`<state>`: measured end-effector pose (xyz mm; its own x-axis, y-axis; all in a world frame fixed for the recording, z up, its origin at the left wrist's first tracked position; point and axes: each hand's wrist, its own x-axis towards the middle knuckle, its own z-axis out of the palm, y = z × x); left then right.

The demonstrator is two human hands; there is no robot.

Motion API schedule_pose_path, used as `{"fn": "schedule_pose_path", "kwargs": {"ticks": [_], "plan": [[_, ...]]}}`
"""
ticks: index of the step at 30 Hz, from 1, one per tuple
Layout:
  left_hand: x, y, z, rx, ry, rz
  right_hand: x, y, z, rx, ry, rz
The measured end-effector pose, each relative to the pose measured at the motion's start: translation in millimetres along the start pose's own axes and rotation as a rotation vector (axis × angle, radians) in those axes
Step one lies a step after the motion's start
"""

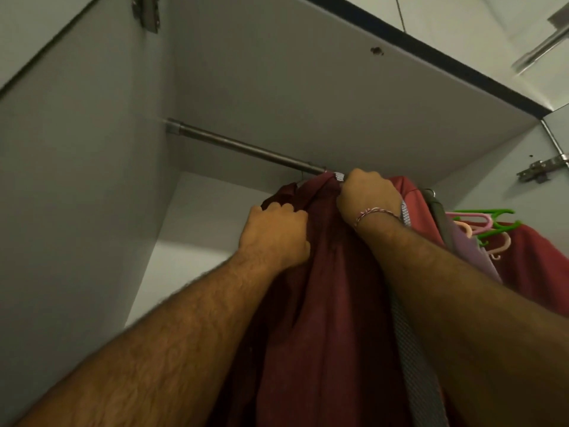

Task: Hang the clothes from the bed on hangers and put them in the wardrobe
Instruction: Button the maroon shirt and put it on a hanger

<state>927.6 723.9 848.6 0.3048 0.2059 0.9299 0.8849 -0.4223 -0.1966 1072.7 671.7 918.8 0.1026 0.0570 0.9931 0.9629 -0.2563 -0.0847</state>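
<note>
gripping maroon shirt [323,272] between both hands

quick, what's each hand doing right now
Left hand: closed, gripping the maroon shirt near its shoulder.
Right hand: closed on the top of the shirt up at the rail; exactly what it pinches is hidden.

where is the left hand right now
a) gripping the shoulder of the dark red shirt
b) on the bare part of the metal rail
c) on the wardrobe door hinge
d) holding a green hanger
a: the left hand has its fingers curled into the fabric at the shoulder of the dark red shirt, below the metal rail and well away from the green hanger on the right.
</note>
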Motion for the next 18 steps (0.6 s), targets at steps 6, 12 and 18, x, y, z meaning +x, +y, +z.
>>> {"fn": "schedule_pose_path", "kwargs": {"ticks": [6,12,18], "plan": [[-57.8,16.7,-30.2,0.122,-0.06,-0.079,-54.3,35.5,-14.9,0.16,-0.048,-0.142],[-188.6,64.7,-80.2,0.266,-0.177,-0.171,-201.0,56.3,-57.8,0.346,-0.142,-0.455],[-359.1,122.2,-134.2,0.327,-0.382,-0.339,-367.9,56.4,-126.1,0.589,-0.392,-0.641]]}}
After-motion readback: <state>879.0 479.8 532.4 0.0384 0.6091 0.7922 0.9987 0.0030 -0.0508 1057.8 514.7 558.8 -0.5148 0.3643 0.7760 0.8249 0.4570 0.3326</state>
